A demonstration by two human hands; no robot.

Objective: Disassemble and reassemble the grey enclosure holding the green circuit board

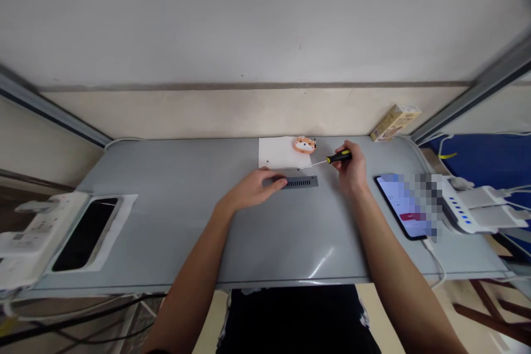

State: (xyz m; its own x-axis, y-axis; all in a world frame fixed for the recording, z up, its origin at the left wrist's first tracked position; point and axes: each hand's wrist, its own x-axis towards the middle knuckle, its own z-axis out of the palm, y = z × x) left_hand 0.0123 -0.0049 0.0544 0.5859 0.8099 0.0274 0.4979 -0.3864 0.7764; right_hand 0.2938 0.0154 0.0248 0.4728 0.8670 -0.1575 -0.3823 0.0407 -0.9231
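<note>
My left hand (258,187) grips the left end of a flat dark grey slotted bar (302,182), which lies on the grey desk. In my right hand (352,170) is a screwdriver (340,156) with a black and yellow handle, fingers wrapped round it. Its thin shaft points left, and the tip ends near a tiny dark piece (298,169), possibly a screw, at the edge of a white sheet of paper (276,150). Whether the tip touches that piece I cannot tell. Another small dark speck lies on the sheet.
An orange and white animal-faced case (305,145) sits on the paper's right side. A small box (395,123) stands at the back right. To the right are a lit phone (400,207) and a power strip (464,213); at left, a dark phone (85,235) and another power strip (47,215).
</note>
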